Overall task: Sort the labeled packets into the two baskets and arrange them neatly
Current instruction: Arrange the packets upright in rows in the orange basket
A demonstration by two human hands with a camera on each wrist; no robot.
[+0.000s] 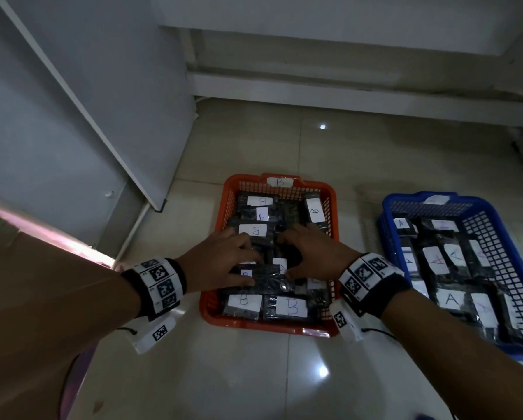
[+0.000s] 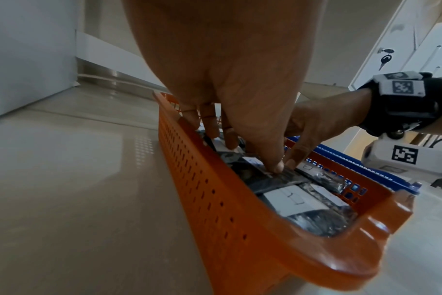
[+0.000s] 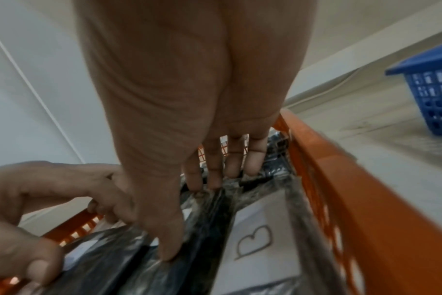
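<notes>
Both hands reach into the orange basket (image 1: 215, 304), which sits on the tiled floor (image 1: 254, 374) and carries a white tag marked B on its far rim. The basket is packed with dark packets, each with a white label marked B.

The left hand (image 1: 221, 262) lies over the middle of the basket, its thumb and fingers closed on the edges of one dark packet (image 1: 264, 278) that lies crosswise on top of the others. In the left wrist view the thumb tip presses down on that packet's wrapper while the other fingers dip behind it.

The right hand (image 1: 317, 256) is just beside the left, fingers fairly straight and spread, their tips resting on the packets toward the far side of the basket; its thumb touches the right end of the same crosswise packet. In the right wrist view a labelled packet (image 3: 255, 245) lies flat against the basket's right wall, just beside the thumb.

The blue basket (image 1: 493, 237) stands on the floor to the right of the orange one, apart from it, and holds dark packets with labels marked A. Both wrists wear black bands with square black-and-white markers.
</notes>
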